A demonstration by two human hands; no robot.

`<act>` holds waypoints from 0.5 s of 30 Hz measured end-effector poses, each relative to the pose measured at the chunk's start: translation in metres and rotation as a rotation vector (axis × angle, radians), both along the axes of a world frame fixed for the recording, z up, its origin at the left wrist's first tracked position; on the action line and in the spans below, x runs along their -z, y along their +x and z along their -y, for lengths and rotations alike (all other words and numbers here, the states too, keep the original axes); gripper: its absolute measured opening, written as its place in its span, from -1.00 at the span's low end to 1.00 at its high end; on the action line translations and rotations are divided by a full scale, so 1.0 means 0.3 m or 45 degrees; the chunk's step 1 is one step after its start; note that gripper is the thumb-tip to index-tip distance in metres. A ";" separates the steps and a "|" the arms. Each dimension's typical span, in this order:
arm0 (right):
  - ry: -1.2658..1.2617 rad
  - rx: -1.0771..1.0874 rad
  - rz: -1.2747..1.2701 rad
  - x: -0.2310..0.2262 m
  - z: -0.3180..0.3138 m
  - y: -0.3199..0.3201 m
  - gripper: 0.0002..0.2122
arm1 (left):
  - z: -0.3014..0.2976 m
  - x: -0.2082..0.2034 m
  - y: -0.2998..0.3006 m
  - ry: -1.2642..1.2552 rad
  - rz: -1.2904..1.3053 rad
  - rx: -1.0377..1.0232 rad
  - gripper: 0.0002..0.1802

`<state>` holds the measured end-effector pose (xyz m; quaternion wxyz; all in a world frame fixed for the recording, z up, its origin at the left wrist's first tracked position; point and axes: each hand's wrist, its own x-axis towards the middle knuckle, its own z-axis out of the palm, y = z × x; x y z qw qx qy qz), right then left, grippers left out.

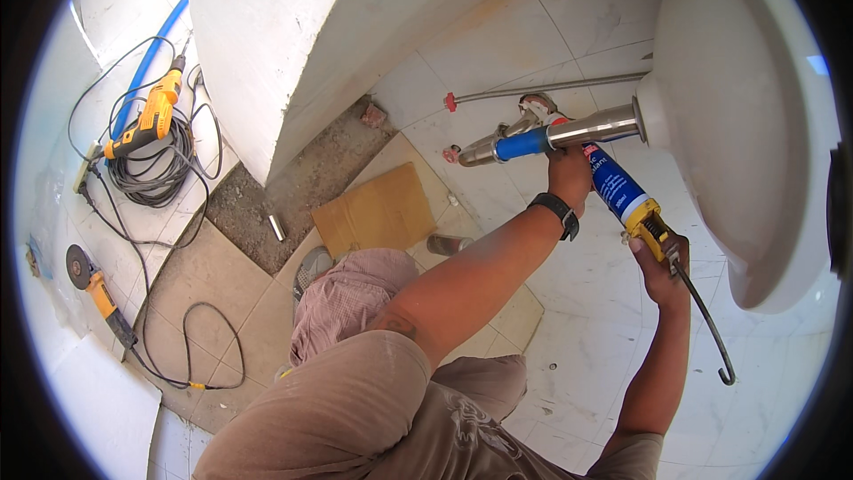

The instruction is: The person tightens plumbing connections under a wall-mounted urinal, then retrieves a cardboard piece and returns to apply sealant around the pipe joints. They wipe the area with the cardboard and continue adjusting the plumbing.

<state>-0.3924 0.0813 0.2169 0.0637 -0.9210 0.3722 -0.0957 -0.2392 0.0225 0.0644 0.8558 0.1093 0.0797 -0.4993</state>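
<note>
Keeping the caulking gun (654, 229) steady should help: right hand (663, 276) grips its rear, left hand (569, 176) at front of the blue cartridge (617, 181), can't tell finger closure. Gun's beside white basin (724, 107), near chrome pipe (604, 125); I'd squeeze evenly.

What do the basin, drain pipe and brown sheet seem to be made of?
Basin: probably glazed ceramic, judging by its smooth white sheen.
Drain pipe: likely steel or chromed metal, polished, with bright streaks.
Brown sheet: probably cardboard, matte and tan, though thin wood is possible.
</note>
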 end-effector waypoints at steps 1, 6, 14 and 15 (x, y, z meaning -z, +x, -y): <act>0.025 -0.025 0.015 0.000 0.001 0.000 -0.66 | 0.013 0.007 -0.001 -0.004 0.007 -0.015 -0.59; 0.003 0.002 0.007 0.000 0.003 -0.007 -0.67 | 0.040 0.012 -0.010 0.039 0.052 -0.047 -0.57; -0.039 0.019 0.012 -0.007 -0.013 -0.005 -0.68 | -0.025 -0.027 0.000 -0.022 0.019 0.020 -0.54; -0.045 0.003 0.024 -0.008 -0.014 -0.002 -0.68 | -0.027 -0.030 0.004 -0.018 0.012 0.022 -0.54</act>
